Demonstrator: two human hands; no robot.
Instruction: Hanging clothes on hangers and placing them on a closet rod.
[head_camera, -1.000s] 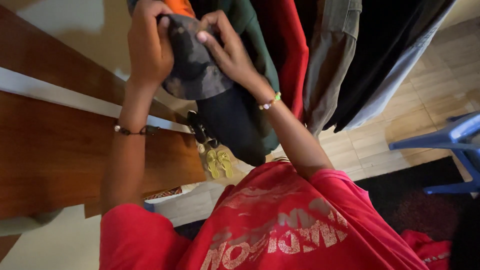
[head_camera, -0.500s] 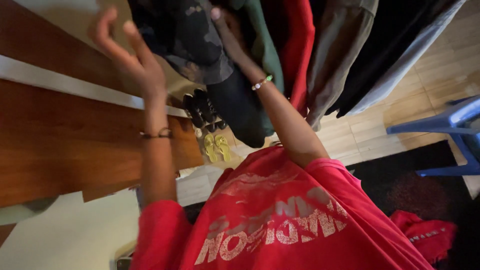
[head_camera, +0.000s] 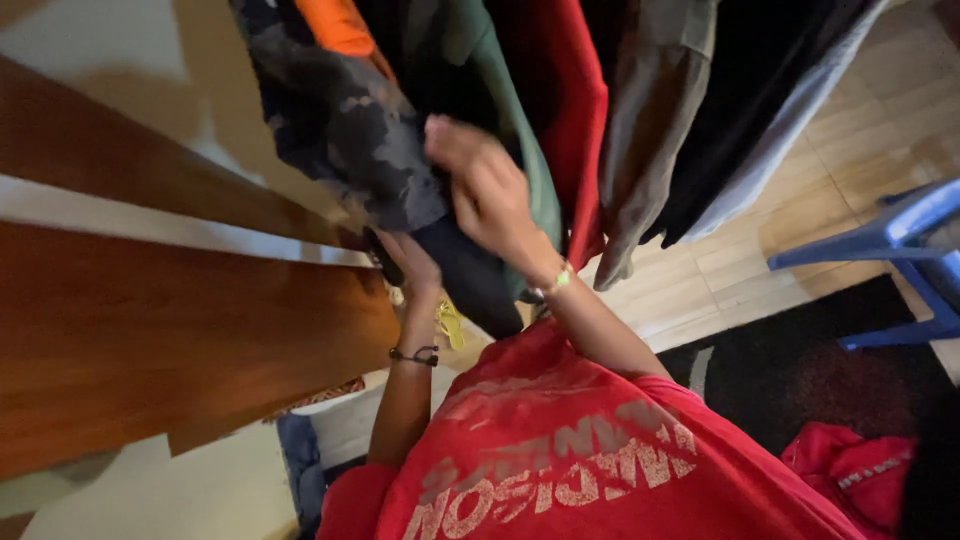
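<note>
Tiled flooring at right backs hanging garments; right hand (head_camera: 490, 195), fingers together, steadies the dark camouflage-patterned fabric garment (head_camera: 340, 120) while left hand (head_camera: 410, 262), fingers clamped, supports its hem from below.

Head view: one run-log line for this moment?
left hand under camouflage garment hem | right hand on dark green garment | both hanging

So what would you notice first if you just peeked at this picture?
Probably the row of hanging clothes across the top, with the right hand pressed against a camouflage garment and the left hand just below it. Next, the bright red shirt at the bottom, and a blue plastic chair at the right edge.
</note>
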